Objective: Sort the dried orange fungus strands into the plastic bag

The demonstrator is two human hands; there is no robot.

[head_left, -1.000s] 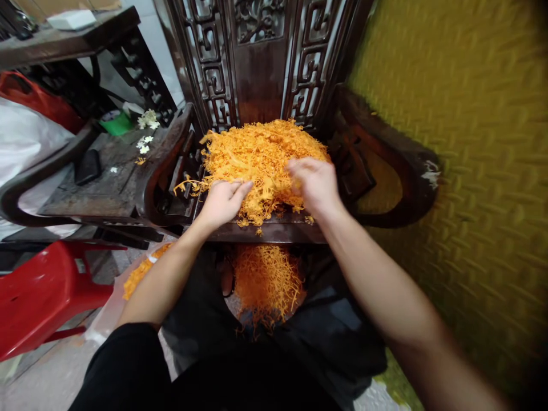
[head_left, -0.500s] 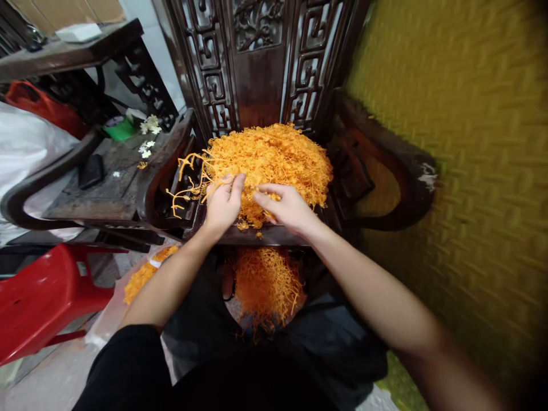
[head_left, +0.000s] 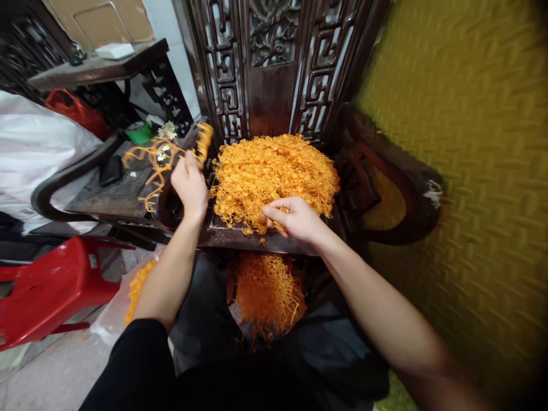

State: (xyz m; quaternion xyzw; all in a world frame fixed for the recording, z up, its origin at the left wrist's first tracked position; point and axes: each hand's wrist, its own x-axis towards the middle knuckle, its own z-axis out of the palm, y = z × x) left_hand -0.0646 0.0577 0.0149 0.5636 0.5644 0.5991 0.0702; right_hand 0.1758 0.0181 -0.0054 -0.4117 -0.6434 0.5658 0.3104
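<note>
A big heap of thin orange strands (head_left: pixel 274 174) lies on the seat of a dark carved wooden chair (head_left: pixel 274 74). My left hand (head_left: pixel 190 185) is raised over the chair's left armrest, closed on a loose bunch of orange strands (head_left: pixel 160 157) that trails to the left. My right hand (head_left: pixel 295 217) rests at the heap's front edge, its fingers pinched together in the strands. Below the seat, in my lap, sits a second pile of orange strands (head_left: pixel 268 291).
A second dark chair (head_left: pixel 103 188) stands at the left with white flowers (head_left: pixel 165 134), a green object (head_left: pixel 139 134) and a black item (head_left: pixel 110 169) on its seat. A red plastic stool (head_left: pixel 47 288) is lower left. More orange strands (head_left: pixel 137 285) lie in a clear bag. A yellow patterned wall (head_left: pixel 471 142) fills the right.
My left hand has lifted away from the heap up and to the left, pulling a bunch of strands with it. My right hand stayed at the heap's front edge.
</note>
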